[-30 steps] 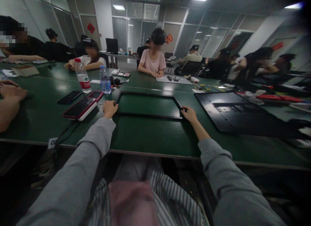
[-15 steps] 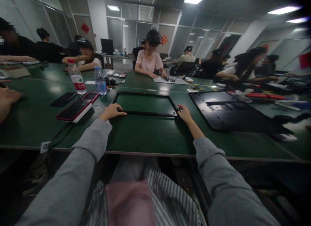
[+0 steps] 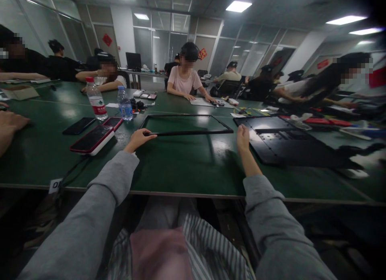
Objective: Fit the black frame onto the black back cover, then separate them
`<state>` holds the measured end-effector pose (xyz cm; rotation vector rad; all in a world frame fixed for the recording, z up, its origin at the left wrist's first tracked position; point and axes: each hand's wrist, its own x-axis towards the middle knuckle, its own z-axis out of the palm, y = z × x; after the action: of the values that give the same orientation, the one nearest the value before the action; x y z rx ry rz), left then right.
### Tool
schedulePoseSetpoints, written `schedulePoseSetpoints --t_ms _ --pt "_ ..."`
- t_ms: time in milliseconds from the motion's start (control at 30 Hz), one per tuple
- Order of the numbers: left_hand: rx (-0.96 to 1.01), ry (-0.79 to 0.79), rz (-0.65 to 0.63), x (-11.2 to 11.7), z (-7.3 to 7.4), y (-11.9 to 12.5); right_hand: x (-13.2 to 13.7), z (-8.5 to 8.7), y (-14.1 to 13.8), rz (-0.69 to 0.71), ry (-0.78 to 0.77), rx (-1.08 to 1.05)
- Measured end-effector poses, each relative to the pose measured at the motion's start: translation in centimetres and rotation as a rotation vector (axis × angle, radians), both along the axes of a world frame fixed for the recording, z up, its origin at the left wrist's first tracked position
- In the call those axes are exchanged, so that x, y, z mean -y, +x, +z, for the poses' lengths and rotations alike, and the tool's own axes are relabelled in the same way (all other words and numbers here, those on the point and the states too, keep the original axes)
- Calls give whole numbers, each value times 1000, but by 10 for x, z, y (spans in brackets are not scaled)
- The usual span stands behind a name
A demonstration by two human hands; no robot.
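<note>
A thin black rectangular frame (image 3: 193, 133) is tilted over the green table, its near right corner lifted above the surface. My left hand (image 3: 141, 140) pinches the frame's near left corner between thumb and fingers. My right hand (image 3: 243, 140) is just right of the frame's right end, apart from it, with nothing visible in it. Its fingers point up and are loosely stretched. Just beyond that hand lies a large black panel (image 3: 283, 145) with a ribbed, dotted surface, partly covered by the fingers.
To the left lie a red-edged phone on a white box (image 3: 93, 139) and a dark phone (image 3: 79, 126). A red-capped bottle (image 3: 97, 101) and a blue-capped bottle (image 3: 124, 105) stand behind them. A co-worker (image 3: 186, 77) sits opposite; another person's hand (image 3: 13, 123) rests at far left.
My right hand has let go of the frame's right side and moved right, toward the black panel. The frame's near right corner has risen and shifted right; my left hand still grips its corner.
</note>
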<state>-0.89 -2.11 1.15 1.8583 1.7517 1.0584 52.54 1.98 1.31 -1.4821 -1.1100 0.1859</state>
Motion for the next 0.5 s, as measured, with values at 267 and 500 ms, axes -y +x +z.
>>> schedulePoseSetpoints --t_ms 267,500 --pt "397 60 85 8 15 7 57 10 115 -1025 31 -225" --pt "673 50 157 10 21 6 84 13 100 -668 -144 -321"
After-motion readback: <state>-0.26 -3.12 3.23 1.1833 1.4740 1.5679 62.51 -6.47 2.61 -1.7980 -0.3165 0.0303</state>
